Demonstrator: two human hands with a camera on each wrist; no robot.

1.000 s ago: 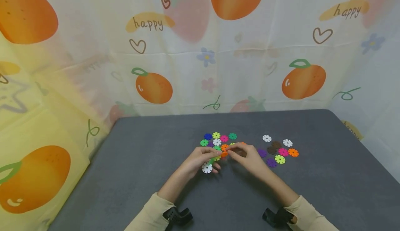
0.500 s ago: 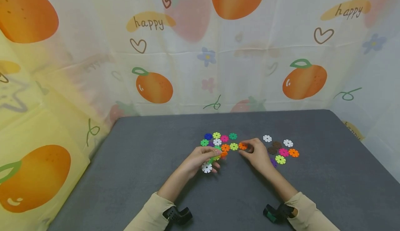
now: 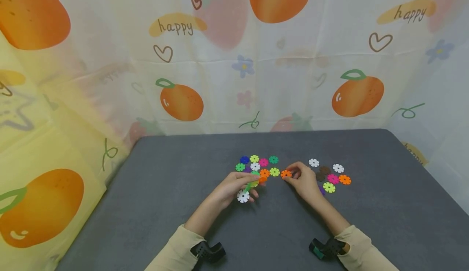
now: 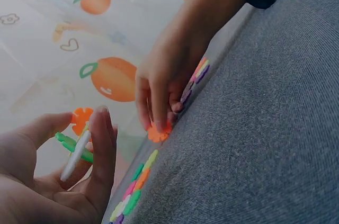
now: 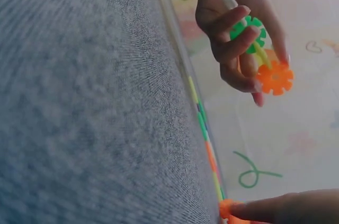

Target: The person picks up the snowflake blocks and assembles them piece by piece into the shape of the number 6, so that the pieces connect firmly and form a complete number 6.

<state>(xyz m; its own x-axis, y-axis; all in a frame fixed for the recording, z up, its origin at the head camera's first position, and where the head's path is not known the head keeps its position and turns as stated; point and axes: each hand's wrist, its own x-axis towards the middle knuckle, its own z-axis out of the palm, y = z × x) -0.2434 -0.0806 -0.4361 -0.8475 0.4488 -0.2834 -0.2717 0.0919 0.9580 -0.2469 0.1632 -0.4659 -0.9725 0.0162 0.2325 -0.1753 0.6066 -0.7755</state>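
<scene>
My left hand (image 3: 234,186) holds a short chain of notched plastic discs slotted together. A white disc (image 3: 243,196) hangs at its near end, then come a green disc (image 5: 255,33), a thin yellow one and an orange disc (image 5: 275,78) at the fingertips. My right hand (image 3: 303,181) pinches a separate orange disc (image 3: 286,174) between thumb and fingers, close over the table. In the left wrist view this orange disc (image 4: 159,132) shows tilted under the fingertips. Just left of it lies a lime-yellow disc (image 3: 274,172).
Several loose discs in mixed colours lie behind my left hand, among them a dark green disc (image 3: 273,159). Another group, with a pink disc (image 3: 333,179), lies right of my right hand. The grey table (image 3: 165,206) backs onto a printed curtain (image 3: 220,100).
My right hand has left the chain, moved right to the loose orange disc and drawn it slightly nearer, its edge lifting. My left hand keeps the chain in place.
</scene>
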